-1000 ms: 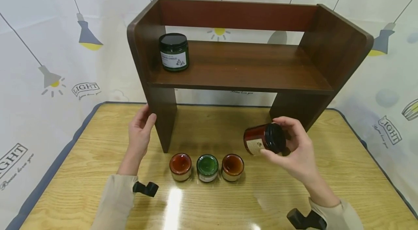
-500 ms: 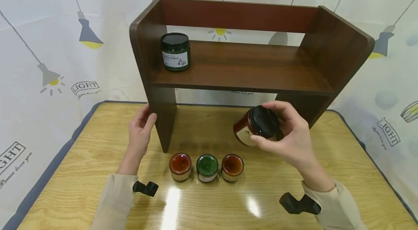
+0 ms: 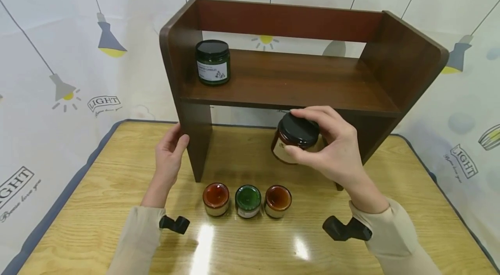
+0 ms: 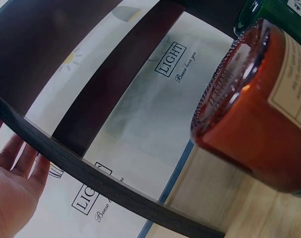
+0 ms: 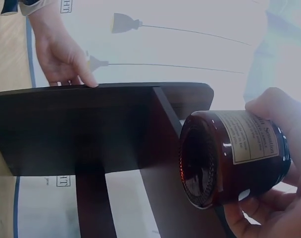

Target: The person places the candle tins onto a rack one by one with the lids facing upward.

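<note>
Aloft, the right hand (image 3: pixel 337 147) grips the red jar (image 3: pixel 296 132) between thumb (image 3: pixel 301 155) and fingers (image 3: pixel 317 115).

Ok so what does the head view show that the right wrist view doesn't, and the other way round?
Only head: the black-lidded green jar on the shelf unit, the small green jar on the table, and the top of the lid on the held dark red jar.
Only right wrist: that jar's base and the print lines on its label.
Both: the right hand holding that jar, and the left hand at the unit's side.
</note>
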A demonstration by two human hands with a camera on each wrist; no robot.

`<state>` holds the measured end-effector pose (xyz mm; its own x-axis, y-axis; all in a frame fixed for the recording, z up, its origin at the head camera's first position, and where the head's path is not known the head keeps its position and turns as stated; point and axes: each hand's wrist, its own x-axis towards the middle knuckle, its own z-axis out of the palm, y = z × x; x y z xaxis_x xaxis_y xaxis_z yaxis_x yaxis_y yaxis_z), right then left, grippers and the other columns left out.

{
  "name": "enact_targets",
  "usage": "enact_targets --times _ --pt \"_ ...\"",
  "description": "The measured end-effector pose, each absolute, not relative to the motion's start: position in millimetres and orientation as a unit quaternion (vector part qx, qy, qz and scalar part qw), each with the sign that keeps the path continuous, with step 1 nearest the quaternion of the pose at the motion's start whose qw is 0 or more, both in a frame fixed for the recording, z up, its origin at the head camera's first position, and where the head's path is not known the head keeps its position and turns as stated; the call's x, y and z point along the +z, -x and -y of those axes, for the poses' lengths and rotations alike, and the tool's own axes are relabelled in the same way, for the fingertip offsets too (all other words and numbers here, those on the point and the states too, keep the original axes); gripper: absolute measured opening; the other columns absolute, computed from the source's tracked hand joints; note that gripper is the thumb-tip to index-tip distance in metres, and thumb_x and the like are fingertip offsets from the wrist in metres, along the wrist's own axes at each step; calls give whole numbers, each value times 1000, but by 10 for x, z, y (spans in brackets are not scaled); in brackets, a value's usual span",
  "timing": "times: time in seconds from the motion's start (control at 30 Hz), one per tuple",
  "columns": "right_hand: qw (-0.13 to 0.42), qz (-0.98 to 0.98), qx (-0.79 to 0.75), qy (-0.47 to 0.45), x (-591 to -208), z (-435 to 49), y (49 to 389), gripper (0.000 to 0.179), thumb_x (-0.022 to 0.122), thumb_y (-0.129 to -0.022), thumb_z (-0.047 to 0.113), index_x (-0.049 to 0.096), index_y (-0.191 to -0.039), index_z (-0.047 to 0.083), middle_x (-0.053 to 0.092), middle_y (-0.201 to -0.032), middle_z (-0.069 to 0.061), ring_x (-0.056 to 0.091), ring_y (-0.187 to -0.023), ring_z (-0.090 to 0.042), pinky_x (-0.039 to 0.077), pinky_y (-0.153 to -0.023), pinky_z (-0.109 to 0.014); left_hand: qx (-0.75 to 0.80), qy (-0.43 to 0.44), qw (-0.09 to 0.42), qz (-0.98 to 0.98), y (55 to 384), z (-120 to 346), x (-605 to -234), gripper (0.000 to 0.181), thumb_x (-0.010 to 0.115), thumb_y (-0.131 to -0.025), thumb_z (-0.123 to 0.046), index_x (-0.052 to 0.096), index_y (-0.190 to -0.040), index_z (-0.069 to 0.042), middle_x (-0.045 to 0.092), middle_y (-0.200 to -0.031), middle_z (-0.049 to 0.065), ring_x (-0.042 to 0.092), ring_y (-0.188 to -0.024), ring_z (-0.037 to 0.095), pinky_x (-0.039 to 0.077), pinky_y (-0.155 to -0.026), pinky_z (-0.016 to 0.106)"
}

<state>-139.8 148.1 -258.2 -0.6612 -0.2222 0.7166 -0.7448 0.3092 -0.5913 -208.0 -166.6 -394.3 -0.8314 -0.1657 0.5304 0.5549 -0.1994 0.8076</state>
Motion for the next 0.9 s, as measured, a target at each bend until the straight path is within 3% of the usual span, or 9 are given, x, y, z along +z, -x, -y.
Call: enact_targets --times 0.2,0.9 --pt "268 771 494 -301 -2497 -1407 1453 52 81 -62 -2 68 -112 4 60 -105 -5 57 -90 -17 49 -70 -16 -757 166 237 585 2078 1667 -3951 32 56 -92 -1 66 -114 -22 63 -107 -9 56 -96 6 44 -83 17" --pt "271 790 457 -306 -2062 -1266 1764 49 79 -68 2 65 -115 4 58 -108 -6 54 -95 -11 49 -73 -18 -755 170 236 587 2096 1681 -3958 28 60 -91 -5 65 -115 -19 62 -106 -9 56 -98 5 44 -83 17"
